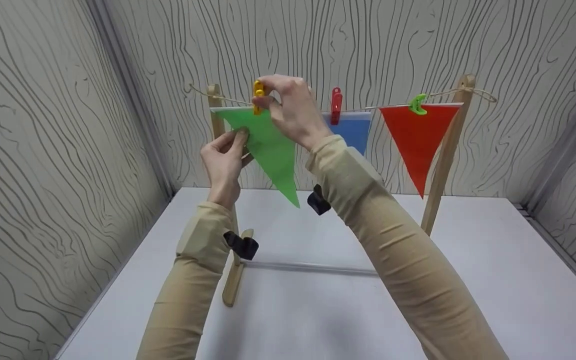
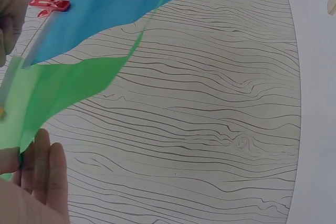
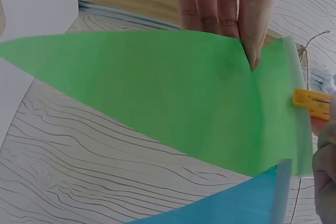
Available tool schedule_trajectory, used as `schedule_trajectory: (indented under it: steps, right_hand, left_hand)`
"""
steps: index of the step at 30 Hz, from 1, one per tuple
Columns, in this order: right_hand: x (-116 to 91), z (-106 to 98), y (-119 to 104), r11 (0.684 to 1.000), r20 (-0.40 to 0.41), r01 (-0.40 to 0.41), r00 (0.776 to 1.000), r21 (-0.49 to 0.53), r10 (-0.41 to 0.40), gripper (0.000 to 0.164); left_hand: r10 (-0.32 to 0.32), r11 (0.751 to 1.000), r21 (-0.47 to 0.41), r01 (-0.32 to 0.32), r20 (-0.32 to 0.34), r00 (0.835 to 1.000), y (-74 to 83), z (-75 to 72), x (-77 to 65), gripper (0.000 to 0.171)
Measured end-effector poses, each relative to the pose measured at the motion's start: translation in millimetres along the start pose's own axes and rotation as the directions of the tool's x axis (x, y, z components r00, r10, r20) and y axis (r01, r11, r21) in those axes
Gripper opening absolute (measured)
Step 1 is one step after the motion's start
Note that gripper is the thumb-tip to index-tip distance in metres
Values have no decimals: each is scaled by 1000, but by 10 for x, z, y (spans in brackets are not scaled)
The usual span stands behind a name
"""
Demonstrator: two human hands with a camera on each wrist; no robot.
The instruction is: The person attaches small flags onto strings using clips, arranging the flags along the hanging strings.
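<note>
My left hand pinches the left edge of a green triangular pennant between thumb and fingers, below its white top band. With thumb and fingertips my right hand pinches a yellow clothespin, whose lower end sits over that white band at the string. In the right wrist view the clothespin overlaps the band, and the green cloth creases near the left hand. Partly hidden behind my right hand hangs a blue pennant under a red clothespin.
A red pennant hangs at the right under a green clip. The string is tied between two wooden posts. A clear rod runs low between them above the white table. Wood-patterned panels stand around.
</note>
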State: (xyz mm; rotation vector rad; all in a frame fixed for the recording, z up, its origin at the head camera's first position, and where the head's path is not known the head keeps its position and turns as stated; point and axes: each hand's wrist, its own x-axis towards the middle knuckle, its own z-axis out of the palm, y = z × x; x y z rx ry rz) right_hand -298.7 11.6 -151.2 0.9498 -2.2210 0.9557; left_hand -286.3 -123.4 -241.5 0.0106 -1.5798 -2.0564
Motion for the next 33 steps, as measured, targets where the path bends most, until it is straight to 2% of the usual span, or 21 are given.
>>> schedule_trajectory:
  steps: [7,14,16,27,33]
  right_hand:
    - [21,-6,10,1000,43,-13,999,21,12,22]
    - [-8,-41,34,999,77,-42,996,15,40,53]
    - [-27,-52,49,998,80,-51,996,22,49,57]
    - [-135,-117,164,997,58,-5,998,71,1,60]
    - [-187,-138,175,997,89,2,996,80,-9,64]
  left_hand:
    - [-9,1000,27,8,23,1000,8,-31,-16,31]
    - [1,999,42,-1,16,1000,8,-53,-17,29]
    - [3,999,49,-4,19,1000,-2,-61,-16,29]
    - [50,997,51,-52,33,998,-39,-112,-13,27]
    - [54,997,48,-56,28,998,-57,-134,-4,26]
